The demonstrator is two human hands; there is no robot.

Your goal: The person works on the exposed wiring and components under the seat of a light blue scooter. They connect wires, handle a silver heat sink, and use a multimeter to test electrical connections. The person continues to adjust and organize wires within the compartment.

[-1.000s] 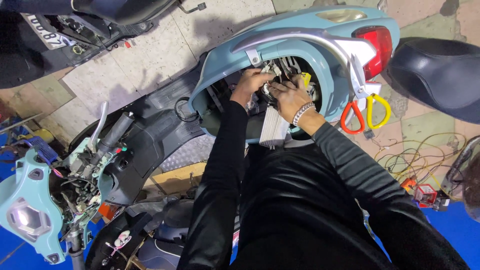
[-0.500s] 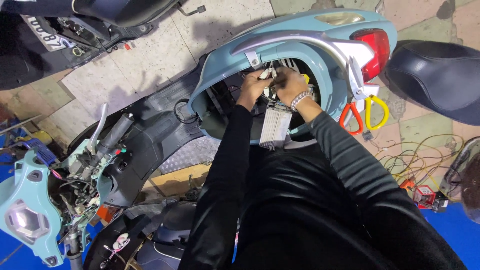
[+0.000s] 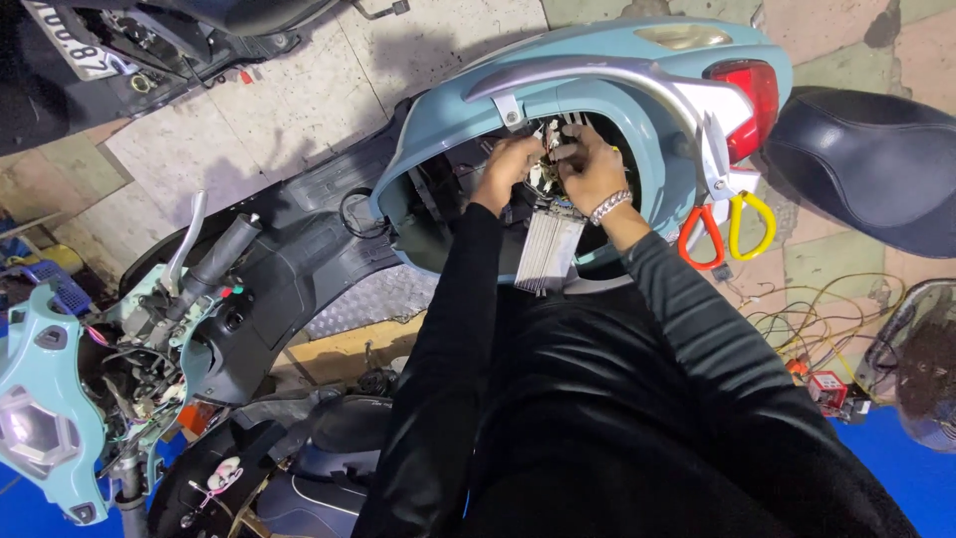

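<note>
place: scooter repair workshop | signs: light-blue scooter [image 3: 637, 60] with seat off and body opened — removed seat [image 3: 866, 159] on the tiled floor [image 3: 199, 139] | loose wires [image 3: 817, 319] — stripped handlebar [image 3: 199, 259] with exposed wiring

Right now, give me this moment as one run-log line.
left hand: on wiring plugs | right hand: same plugs | place: open scooter body | finned metal box: below hands
</note>
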